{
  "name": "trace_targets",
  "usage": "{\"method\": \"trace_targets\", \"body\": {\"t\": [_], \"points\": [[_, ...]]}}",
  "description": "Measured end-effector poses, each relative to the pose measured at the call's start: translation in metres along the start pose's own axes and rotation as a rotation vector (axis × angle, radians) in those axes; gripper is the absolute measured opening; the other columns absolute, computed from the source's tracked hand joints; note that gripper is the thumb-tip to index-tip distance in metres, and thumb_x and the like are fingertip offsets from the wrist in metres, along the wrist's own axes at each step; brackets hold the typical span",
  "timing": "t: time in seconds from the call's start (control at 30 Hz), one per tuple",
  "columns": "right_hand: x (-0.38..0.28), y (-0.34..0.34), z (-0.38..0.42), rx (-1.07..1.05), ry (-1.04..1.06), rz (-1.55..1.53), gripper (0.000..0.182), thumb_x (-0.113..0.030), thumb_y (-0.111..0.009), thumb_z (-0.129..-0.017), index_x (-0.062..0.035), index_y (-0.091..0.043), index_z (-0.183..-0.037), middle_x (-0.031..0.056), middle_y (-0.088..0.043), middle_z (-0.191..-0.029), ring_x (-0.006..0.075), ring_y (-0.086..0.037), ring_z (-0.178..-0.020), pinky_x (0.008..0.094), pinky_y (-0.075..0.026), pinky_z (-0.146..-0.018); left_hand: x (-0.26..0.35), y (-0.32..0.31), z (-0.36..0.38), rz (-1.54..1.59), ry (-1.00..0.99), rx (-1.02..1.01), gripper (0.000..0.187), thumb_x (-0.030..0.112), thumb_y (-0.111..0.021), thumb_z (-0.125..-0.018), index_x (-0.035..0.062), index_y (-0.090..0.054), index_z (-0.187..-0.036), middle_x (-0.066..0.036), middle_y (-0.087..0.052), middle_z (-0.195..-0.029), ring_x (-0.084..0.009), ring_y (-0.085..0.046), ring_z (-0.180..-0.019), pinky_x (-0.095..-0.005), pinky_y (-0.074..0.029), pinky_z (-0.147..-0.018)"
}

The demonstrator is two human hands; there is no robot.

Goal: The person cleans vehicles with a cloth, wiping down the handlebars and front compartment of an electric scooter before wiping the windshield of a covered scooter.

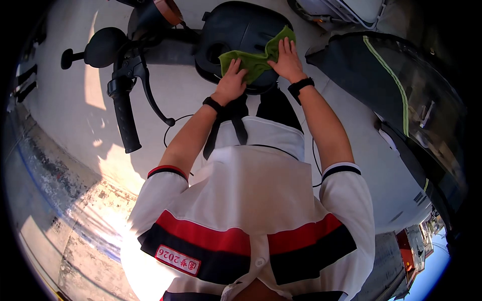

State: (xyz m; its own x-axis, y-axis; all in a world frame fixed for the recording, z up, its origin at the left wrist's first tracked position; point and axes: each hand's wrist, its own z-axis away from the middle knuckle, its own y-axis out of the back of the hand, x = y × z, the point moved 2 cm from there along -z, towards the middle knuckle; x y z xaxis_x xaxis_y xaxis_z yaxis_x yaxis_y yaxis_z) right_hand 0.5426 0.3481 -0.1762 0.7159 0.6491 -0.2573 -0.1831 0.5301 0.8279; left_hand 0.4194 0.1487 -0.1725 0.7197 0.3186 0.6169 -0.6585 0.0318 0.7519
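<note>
A green cloth (pixel 256 62) lies across the near part of a black rounded plastic case (pixel 231 32), just ahead of the person's waist. Beyond the cloth, the case's smooth top is bare out to its curved far edge, leaving room for the hands to slide forward; its near edge comes close under the wrists. To the left, pale ground (pixel 170 93) shows between the left forearm and a black handlebar grip (pixel 125 118) with its lever (pixel 145 90) reaching inward. To the right, a narrower pale strip separates the right hand (pixel 287 62) from the pointed end of a dark cover (pixel 351 62) edged with a yellow-green stripe. The cloth's long axis slants from the near left to the far right, with one corner pointing forward past the right fingertips; its middle sags toward the person in creased folds. The right hand lies flat, fingers extended and thumb apart, on the cloth's right part. The left hand (pixel 231 84) rests its fingers on the left part; whether it pinches any fabric, I cannot tell. Each wrist wears a black band.
</note>
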Motion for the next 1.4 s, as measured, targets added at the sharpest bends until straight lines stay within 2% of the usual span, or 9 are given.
{"method": "trace_targets", "body": {"t": [0.07,0.27,0.37,0.57,0.67,0.97,1.07,1.17,1.4], "points": [[0.004,-0.006,0.006,0.01,0.026,-0.008,0.083,-0.034,-0.064,-0.088,-0.0027,-0.022,-0.152,0.014,-0.014,-0.161,0.0347,-0.011,-0.148,0.0451,-0.022,-0.119,0.005,-0.002,-0.005,0.008,-0.048,-0.042,0.041,0.012,-0.068,-0.08,0.0041,-0.059,-0.119,-0.025,-0.033,-0.149,-0.043,-0.032,-0.139,-0.0437,-0.037,-0.11],[0.01,-0.011,0.029,-0.012,0.477,-0.006,0.059,-0.02,-0.062,-0.084,-0.0025,-0.049,-0.139,0.0155,-0.033,-0.154,0.0367,-0.027,-0.143,0.0476,-0.024,-0.118,0.011,-0.014,-0.018,0.075,-0.125,-0.061,0.026,0.012,-0.067,-0.082,0.0028,-0.064,-0.106,-0.023,-0.039,-0.145,-0.0431,-0.038,-0.135,-0.0436,-0.041,-0.106],[0.01,0.0,0.034,0.013,0.462,-0.129,0.054,-0.02,-0.062,-0.084,-0.0022,-0.054,-0.134,0.0166,-0.037,-0.151,0.0366,-0.031,-0.141,0.0495,-0.025,-0.117,0.015,-0.006,-0.028,0.221,0.03,-0.06,0.023,0.012,-0.068,-0.082,0.0036,-0.063,-0.103,-0.022,-0.041,-0.142,-0.0447,-0.044,-0.128,-0.0444,-0.044,-0.102],[0.026,-0.018,0.007,0.298,0.286,-0.196,0.071,-0.046,-0.057,-0.091,0.0003,-0.042,-0.142,0.0188,-0.033,-0.153,0.036,-0.027,-0.143,0.0488,-0.024,-0.117,0.024,-0.004,-0.038,0.153,0.155,0.128,0.04,0.01,-0.073,-0.075,0.0051,-0.058,-0.112,-0.024,-0.032,-0.145,-0.0454,-0.044,-0.127,-0.044,-0.045,-0.101],[0.036,-0.022,-0.014,0.249,0.267,-0.074,0.082,-0.057,-0.051,-0.092,0.0003,-0.032,-0.148,0.0186,-0.026,-0.156,0.0349,-0.021,-0.145,0.048,-0.023,-0.117,0.025,-0.009,-0.038,0.09,0.175,0.166,0.05,0.011,-0.076,-0.074,0.0059,-0.055,-0.119,-0.025,-0.028,-0.146,-0.0456,-0.04,-0.13,-0.0438,-0.042,-0.104],[0.051,-0.01,-0.061,0.169,0.21,-0.043,0.092,-0.061,-0.05,-0.092,-0.0006,-0.018,-0.152,0.0184,-0.014,-0.16,0.0375,-0.012,-0.147,0.0485,-0.016,-0.119,0.036,-0.02,-0.029,0.094,0.396,0.224,0.067,0.018,-0.077,-0.075,0.0089,-0.049,-0.136,-0.031,-0.018,-0.152,-0.0486,-0.026,-0.139,-0.0441,-0.034,-0.112],[0.052,-0.01,-0.06,0.199,0.259,-0.045,0.096,-0.062,-0.054,-0.09,0.0021,-0.018,-0.151,0.0209,-0.014,-0.159,0.0389,-0.012,-0.147,0.0489,-0.016,-0.119,0.037,-0.03,-0.027,-0.084,0.333,0.197,0.072,0.026,-0.076,-0.079,0.0089,-0.044,-0.141,-0.032,-0.016,-0.153,-0.0504,-0.023,-0.14,-0.0469,-0.031,-0.114],[0.054,-0.01,-0.048,0.215,0.316,-0.077,0.101,-0.061,-0.06,-0.086,0.0049,-0.019,-0.15,0.0235,-0.016,-0.158,0.0408,-0.013,-0.146,0.0491,-0.018,-0.118,0.039,-0.031,-0.026,-0.037,0.349,0.164,0.075,0.029,-0.077,-0.078,0.0073,-0.043,-0.141,-0.033,-0.015,-0.154,-0.0509,-0.017,-0.142,-0.0479,-0.025,-0.116],[0.044,-0.009,-0.013,0.266,0.36,-0.119,0.105,-0.057,-0.07,-0.079,0.0084,-0.023,-0.147,0.0268,-0.018,-0.156,0.0431,-0.017,-0.144,0.0501,-0.019,-0.117,0.031,-0.029,-0.023,-0.023,0.258,0.121,0.079,0.027,-0.082,-0.072,0.0088,-0.046,-0.14,-0.029,-0.017,-0.155,-0.0478,-0.019,-0.143,-0.0469,-0.027,-0.116]]}}
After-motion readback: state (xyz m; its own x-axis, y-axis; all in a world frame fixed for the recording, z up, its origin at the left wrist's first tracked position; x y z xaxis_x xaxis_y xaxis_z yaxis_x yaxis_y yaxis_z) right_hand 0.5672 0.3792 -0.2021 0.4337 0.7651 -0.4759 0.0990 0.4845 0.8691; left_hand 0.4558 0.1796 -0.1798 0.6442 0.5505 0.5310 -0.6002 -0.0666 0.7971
